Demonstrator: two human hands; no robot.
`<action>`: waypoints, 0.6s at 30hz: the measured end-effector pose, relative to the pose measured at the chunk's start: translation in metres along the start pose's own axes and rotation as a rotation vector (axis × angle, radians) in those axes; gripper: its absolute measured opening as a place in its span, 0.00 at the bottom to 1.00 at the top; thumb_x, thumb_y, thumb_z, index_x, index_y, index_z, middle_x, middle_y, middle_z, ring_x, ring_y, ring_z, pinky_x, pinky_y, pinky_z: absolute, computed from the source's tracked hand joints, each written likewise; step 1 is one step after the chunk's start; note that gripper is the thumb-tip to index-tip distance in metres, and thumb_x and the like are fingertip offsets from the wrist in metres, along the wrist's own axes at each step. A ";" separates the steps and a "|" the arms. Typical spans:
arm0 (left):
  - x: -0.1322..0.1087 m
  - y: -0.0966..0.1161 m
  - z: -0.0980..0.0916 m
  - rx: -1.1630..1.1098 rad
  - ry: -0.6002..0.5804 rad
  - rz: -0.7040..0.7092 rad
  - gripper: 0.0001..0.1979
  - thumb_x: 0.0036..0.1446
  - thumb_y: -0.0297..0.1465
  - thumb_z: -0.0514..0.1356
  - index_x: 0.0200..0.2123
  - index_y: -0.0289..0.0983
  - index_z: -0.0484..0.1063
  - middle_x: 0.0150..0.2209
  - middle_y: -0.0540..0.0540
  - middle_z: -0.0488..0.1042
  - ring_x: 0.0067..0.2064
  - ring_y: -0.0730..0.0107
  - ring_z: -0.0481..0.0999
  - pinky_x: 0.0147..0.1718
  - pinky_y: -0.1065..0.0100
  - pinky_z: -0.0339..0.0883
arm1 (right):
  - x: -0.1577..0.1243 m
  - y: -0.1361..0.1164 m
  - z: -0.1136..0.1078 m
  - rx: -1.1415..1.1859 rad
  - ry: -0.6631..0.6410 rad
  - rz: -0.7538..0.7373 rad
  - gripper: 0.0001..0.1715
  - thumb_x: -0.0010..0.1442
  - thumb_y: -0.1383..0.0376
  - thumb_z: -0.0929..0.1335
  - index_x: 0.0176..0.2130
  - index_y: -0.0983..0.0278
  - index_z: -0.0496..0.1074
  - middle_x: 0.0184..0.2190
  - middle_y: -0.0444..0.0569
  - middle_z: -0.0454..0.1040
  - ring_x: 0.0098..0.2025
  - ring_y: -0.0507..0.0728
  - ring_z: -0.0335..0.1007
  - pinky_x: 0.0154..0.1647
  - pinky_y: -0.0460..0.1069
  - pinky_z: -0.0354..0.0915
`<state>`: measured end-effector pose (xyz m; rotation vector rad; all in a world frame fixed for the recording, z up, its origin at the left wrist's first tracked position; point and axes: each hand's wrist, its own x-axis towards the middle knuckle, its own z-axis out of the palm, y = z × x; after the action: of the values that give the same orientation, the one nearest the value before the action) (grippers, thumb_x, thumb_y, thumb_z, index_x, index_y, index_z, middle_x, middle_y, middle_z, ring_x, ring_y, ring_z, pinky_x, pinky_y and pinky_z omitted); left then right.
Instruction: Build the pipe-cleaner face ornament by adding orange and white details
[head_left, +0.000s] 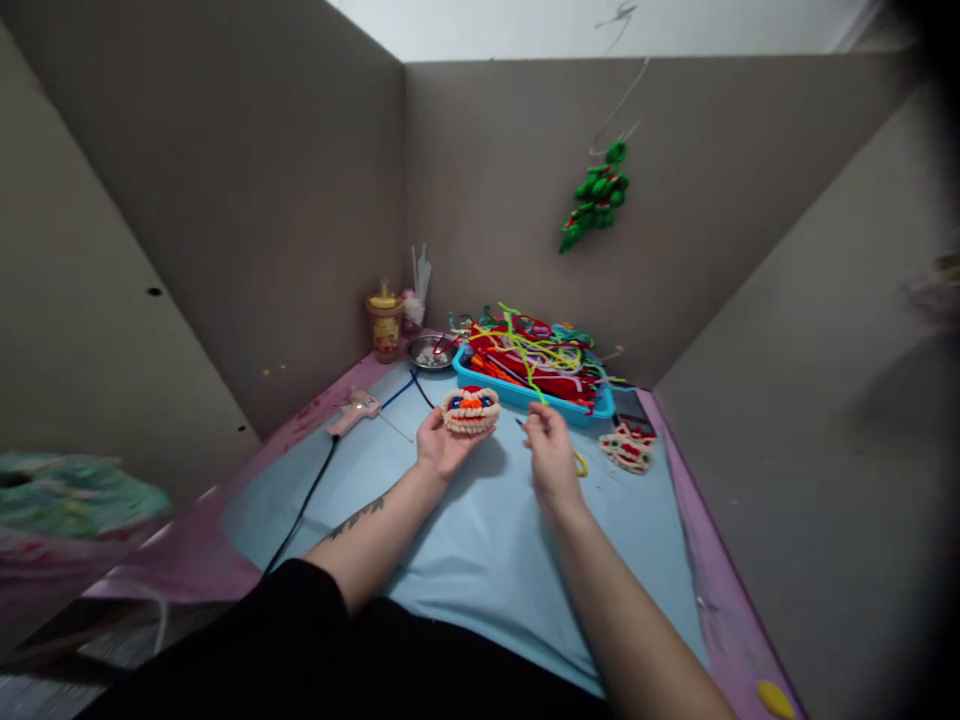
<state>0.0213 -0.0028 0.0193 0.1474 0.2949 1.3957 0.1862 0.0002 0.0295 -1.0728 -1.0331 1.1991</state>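
On my left hand (444,447), palm up, rests a small lion-dance head (471,412) of cream pipe cleaners with red, orange and blue parts; the fingers hold it from below. My right hand (553,455) is raised to its right, fingers pinched together. Whether anything is between those fingertips cannot be made out. A yellow-green pipe cleaner (531,372) hangs from the pile down to just above this hand. Behind the hand shows a yellow handle loop (581,464), seemingly of scissors, partly hidden. A similar cream-and-red piece (628,448) lies farther right.
A blue tray (525,392) heaped with pipe cleaners stands at the back. Left are a pink glue gun (355,411) with a black cord, a metal bowl (430,352) and a lidded cup (386,328). Green ornaments (598,195) hang before the grey partition (487,180). Light-blue sheeting (480,560) covers the table.
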 end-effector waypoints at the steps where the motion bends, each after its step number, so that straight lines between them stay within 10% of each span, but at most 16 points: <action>1: 0.001 0.001 0.000 0.004 -0.014 -0.013 0.26 0.63 0.36 0.44 0.62 0.32 0.56 0.54 0.33 0.71 0.55 0.44 0.70 0.48 0.44 0.66 | 0.003 -0.002 -0.001 0.056 0.007 0.090 0.14 0.62 0.57 0.66 0.46 0.61 0.69 0.42 0.48 0.72 0.34 0.50 0.70 0.27 0.44 0.67; 6: 0.007 -0.001 -0.006 0.019 -0.117 -0.114 0.26 0.65 0.36 0.43 0.65 0.37 0.51 0.56 0.35 0.70 0.58 0.48 0.68 0.53 0.42 0.62 | 0.012 -0.006 -0.003 0.496 -0.224 0.495 0.16 0.63 0.53 0.63 0.39 0.63 0.69 0.30 0.46 0.75 0.20 0.48 0.64 0.15 0.41 0.57; 18: 0.012 -0.006 -0.016 0.086 -0.141 -0.303 0.26 0.66 0.39 0.41 0.65 0.42 0.50 0.54 0.36 0.72 0.56 0.51 0.71 0.51 0.46 0.67 | 0.010 -0.001 -0.005 0.687 -0.167 0.616 0.12 0.63 0.59 0.63 0.31 0.62 0.68 0.15 0.39 0.67 0.14 0.48 0.57 0.10 0.40 0.49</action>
<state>0.0242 0.0069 0.0007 0.2598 0.2486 1.0678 0.1923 0.0099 0.0302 -0.7510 -0.3282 1.9798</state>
